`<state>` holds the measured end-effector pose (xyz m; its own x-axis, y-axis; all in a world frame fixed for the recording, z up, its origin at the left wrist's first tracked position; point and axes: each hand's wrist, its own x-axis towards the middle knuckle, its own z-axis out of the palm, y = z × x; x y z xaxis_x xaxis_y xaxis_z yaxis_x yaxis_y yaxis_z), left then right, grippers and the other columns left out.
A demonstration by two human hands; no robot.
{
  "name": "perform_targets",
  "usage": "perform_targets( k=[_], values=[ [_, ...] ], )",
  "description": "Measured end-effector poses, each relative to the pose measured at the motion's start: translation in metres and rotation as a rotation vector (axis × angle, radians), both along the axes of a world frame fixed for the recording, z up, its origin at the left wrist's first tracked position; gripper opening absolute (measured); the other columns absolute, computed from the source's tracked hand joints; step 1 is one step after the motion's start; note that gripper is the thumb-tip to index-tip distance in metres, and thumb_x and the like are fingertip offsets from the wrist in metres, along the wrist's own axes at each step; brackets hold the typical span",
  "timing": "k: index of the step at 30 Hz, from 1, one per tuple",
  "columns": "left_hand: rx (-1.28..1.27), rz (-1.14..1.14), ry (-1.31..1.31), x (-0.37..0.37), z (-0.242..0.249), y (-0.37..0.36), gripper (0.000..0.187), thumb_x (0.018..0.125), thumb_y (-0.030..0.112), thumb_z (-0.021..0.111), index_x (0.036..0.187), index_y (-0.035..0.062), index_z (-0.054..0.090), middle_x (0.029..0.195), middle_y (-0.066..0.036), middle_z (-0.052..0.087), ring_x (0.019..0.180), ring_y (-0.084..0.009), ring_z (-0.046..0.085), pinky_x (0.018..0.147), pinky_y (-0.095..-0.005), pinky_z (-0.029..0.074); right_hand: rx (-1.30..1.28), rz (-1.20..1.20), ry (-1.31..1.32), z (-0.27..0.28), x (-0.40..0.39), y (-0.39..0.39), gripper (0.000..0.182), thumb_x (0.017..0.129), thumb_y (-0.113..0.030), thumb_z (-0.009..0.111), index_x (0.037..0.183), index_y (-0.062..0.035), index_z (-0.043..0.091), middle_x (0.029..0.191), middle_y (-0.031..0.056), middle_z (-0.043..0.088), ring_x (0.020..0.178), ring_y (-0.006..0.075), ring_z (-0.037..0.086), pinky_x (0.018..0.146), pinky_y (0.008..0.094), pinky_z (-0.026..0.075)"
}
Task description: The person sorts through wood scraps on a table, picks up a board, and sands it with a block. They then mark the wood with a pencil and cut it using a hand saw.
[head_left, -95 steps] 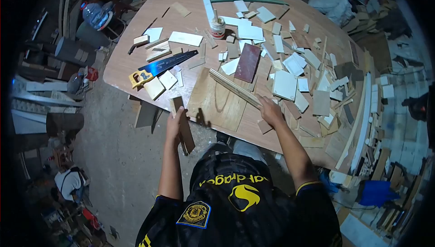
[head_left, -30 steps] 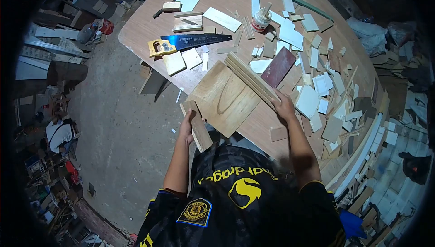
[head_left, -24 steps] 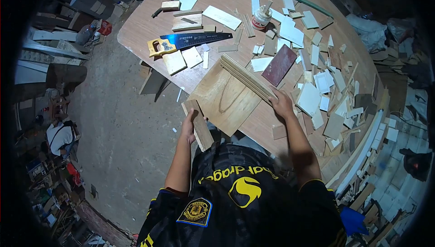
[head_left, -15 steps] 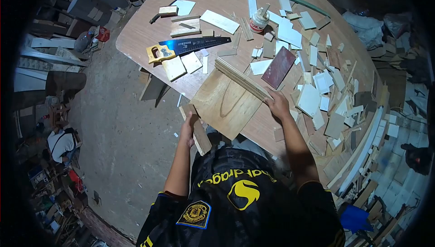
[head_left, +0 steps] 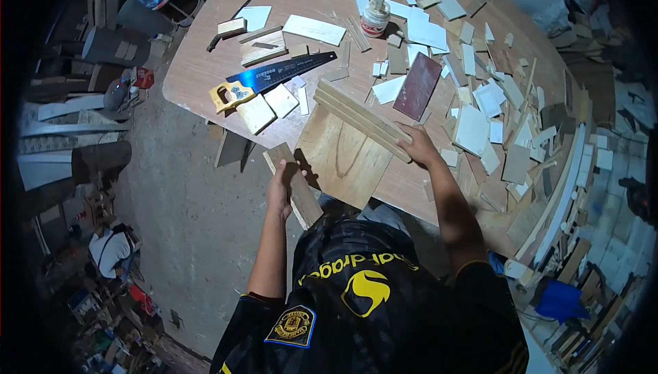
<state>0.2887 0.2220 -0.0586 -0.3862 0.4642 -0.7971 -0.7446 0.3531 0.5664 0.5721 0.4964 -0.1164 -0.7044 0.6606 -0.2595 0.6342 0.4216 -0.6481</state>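
My left hand (head_left: 279, 192) is wrapped round a short wooden block (head_left: 296, 185), held off the table's near edge with its broad face turned up. My right hand (head_left: 419, 146) grips the right end of a long grooved wooden strip (head_left: 360, 119). Below that strip lies a square plywood panel (head_left: 340, 158) with a dark grain loop, its near corner reaching past the table edge. A handsaw (head_left: 281, 74) with a yellow handle rests beyond the strip, beside two pale square blocks. The dark red block (head_left: 418, 86) lies to the strip's right.
Many wood offcuts lie over the right of the table (head_left: 199, 65). An open glue jar (head_left: 375, 19) stands at the back. On the floor at the far left is a person (head_left: 111, 250). Scrap wood and a blue cloth (head_left: 561, 300) lie beyond the table.
The block in my left hand has turned so more of its broad face shows. The strip has tilted, showing more of its side. The camera view has shifted slightly.
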Motion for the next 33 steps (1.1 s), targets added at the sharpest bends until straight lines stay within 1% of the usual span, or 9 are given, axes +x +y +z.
perform_targets(
  k=[4,7,10,13,16,19,24,26,33],
  values=[
    [-0.02,-0.069,0.017,-0.007,-0.006,0.009,0.055,0.093,0.053,0.058,0.113,0.0016,0.064,0.094,-0.013,0.07,0.084,-0.0219,0.067,0.074,-0.0335,0.054,-0.192,-0.052,-0.085,0.009,-0.012,0.001,0.059,0.085,-0.025,0.071,0.141,-0.0286,0.052,0.11,0.0238,0.058,0.109,0.038,0.056,0.098,0.0422,0.046],
    [-0.087,-0.123,0.004,-0.014,-0.019,0.013,0.054,0.092,0.05,0.062,0.113,-0.0001,0.064,0.095,-0.012,0.07,0.083,-0.0211,0.067,0.074,-0.0333,0.053,-0.398,-0.103,-0.126,0.016,-0.021,-0.006,0.061,0.088,-0.026,0.07,0.145,-0.0245,0.049,0.122,0.0276,0.053,0.119,0.0372,0.048,0.106,0.0412,0.037],
    [-0.101,-0.15,-0.01,-0.016,-0.034,0.017,0.053,0.091,0.046,0.066,0.114,-0.0013,0.063,0.096,-0.012,0.069,0.083,-0.0204,0.067,0.075,-0.0333,0.053,-0.208,0.039,-0.029,-0.001,-0.023,-0.009,0.058,0.087,-0.026,0.071,0.142,-0.0289,0.052,0.112,0.0273,0.057,0.109,0.0395,0.054,0.097,0.0427,0.045],
    [-0.093,-0.162,-0.001,-0.016,-0.044,0.018,0.053,0.091,0.044,0.067,0.115,-0.0021,0.062,0.097,-0.011,0.068,0.081,-0.0204,0.066,0.074,-0.0336,0.053,-0.232,0.012,-0.067,0.002,-0.026,-0.01,0.057,0.087,-0.026,0.07,0.141,-0.0292,0.053,0.112,0.0238,0.058,0.108,0.039,0.054,0.099,0.0425,0.043],
    [-0.102,-0.168,0.02,-0.019,-0.046,0.022,0.052,0.091,0.042,0.067,0.116,-0.002,0.06,0.095,-0.011,0.067,0.079,-0.0199,0.066,0.072,-0.0336,0.054,-0.031,0.11,-0.078,0.0,-0.032,-0.006,0.058,0.086,-0.026,0.07,0.141,-0.0295,0.052,0.116,0.0179,0.058,0.113,0.0375,0.05,0.102,0.0403,0.039],
    [-0.106,-0.196,0.039,-0.021,-0.047,0.022,0.05,0.091,0.04,0.068,0.116,-0.0018,0.06,0.094,-0.011,0.066,0.077,-0.0194,0.066,0.069,-0.0334,0.054,0.0,0.086,-0.289,0.007,-0.043,-0.009,0.063,0.082,-0.031,0.072,0.142,-0.0282,0.052,0.125,0.0116,0.055,0.119,0.036,0.044,0.105,0.042,0.034],
    [-0.125,-0.261,0.066,-0.025,-0.053,0.02,0.054,0.09,0.044,0.068,0.118,-0.0018,0.058,0.094,-0.011,0.067,0.081,-0.0208,0.067,0.071,-0.0331,0.054,0.284,0.035,-0.251,0.021,-0.07,-0.043,0.087,0.072,-0.041,0.079,0.147,-0.0209,0.042,0.137,0.0107,0.046,0.129,0.0344,0.035,0.109,0.0547,0.026],
    [-0.111,-0.227,0.047,-0.024,-0.054,0.022,0.044,0.091,0.039,0.068,0.108,-0.0011,0.061,0.088,-0.009,0.066,0.073,-0.0183,0.065,0.064,-0.0318,0.052,0.265,-0.006,-0.269,0.013,-0.079,-0.053,0.094,0.067,-0.039,0.083,0.148,-0.0173,0.039,0.137,0.0115,0.045,0.13,0.0337,0.034,0.111,0.0559,0.022],
    [-0.09,-0.249,0.076,-0.025,-0.049,0.025,0.041,0.091,0.039,0.068,0.107,0.0007,0.061,0.086,-0.009,0.066,0.071,-0.0185,0.065,0.065,-0.0316,0.052,0.256,-0.085,-0.082,-0.004,-0.073,-0.066,0.088,0.064,-0.025,0.085,0.141,-0.0111,0.044,0.135,0.0112,0.047,0.124,0.0342,0.038,0.11,0.0489,0.028]
  ],
)
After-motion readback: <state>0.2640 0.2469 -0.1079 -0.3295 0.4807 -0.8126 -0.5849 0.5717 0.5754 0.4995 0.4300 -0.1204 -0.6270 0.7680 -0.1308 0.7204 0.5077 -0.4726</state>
